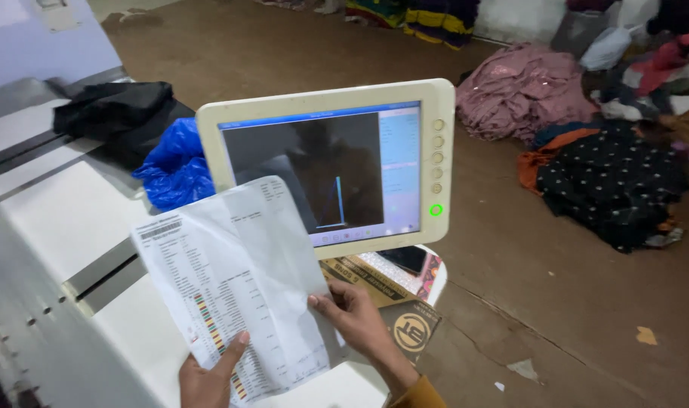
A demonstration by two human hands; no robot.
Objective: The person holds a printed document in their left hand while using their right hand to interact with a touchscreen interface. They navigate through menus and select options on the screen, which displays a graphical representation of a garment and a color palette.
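A person's left hand point(208, 374) and right hand point(357, 313) pinch a creased printed sheet point(235, 291) by its lower edges before the machine's control screen point(329, 166), best held flat and steady so its coloured rows read clearly.

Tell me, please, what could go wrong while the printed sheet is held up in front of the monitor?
1. The printed sheet covers the lower left corner of the monitor, so part of the screen may be misread.
2. The left hand and right hand pinch only its lower edge; the creased top could flop over.
3. The blue plastic bag and black cloth lie loose on the machine bed and might snag.
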